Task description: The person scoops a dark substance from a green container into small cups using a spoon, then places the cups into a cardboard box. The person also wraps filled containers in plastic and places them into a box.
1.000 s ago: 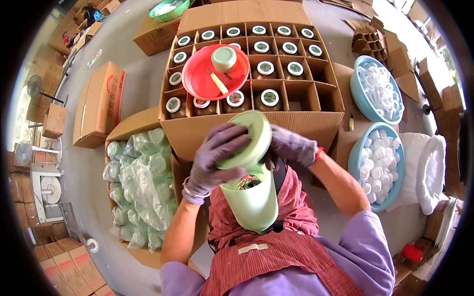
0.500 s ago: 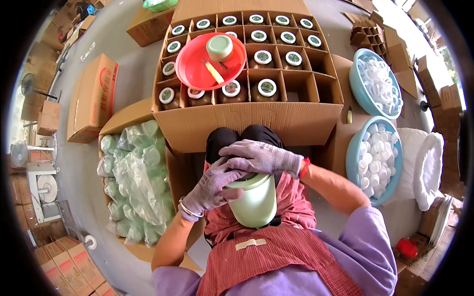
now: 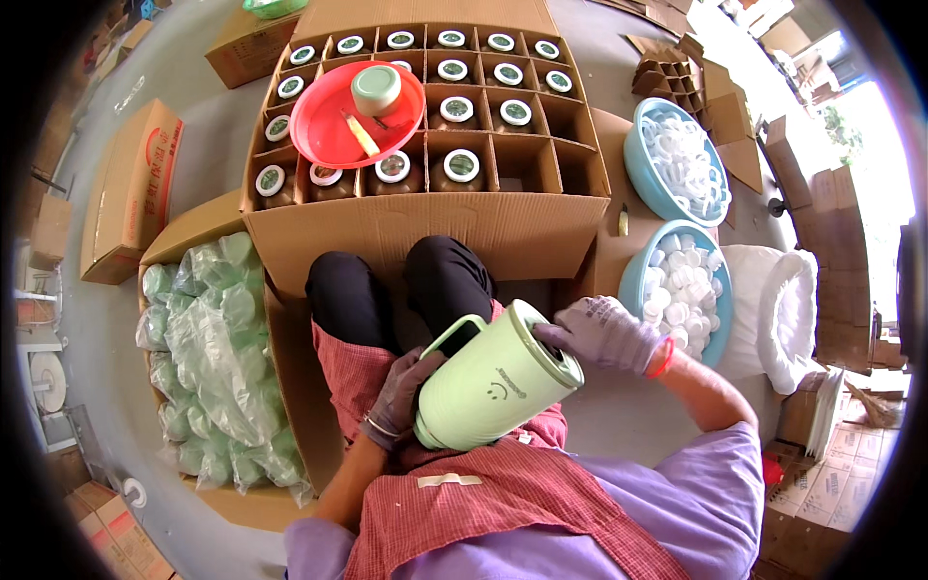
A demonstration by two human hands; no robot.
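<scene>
A light green jug (image 3: 493,387) with a loop handle and a small dark smiling-face print lies tilted over my lap, its mouth toward the upper right. My gloved left hand (image 3: 401,391) is closed around it beside the handle, with part of the fingers hidden behind. My gloved right hand (image 3: 604,333) is at the jug's rim, fingers bent and the thumb over the dark opening. Whether a small part is also pinched there is hidden. Ahead of my knees stands a carton (image 3: 425,227) of divided cells, several holding jars or liners with white-ringed green tops.
On the carton rests a red basin (image 3: 319,126) with a green-lidded cup (image 3: 377,90) and a yellow-handled knife (image 3: 362,135). Blue tubs hold white rings (image 3: 677,159) and white caps (image 3: 681,290) at right. Plastic-wrapped green parts (image 3: 213,338) fill a box at left.
The jug has tipped from upright between my knees to lying slanted, mouth to the right. My right hand has moved right to its rim, and my left has shifted down along it.
</scene>
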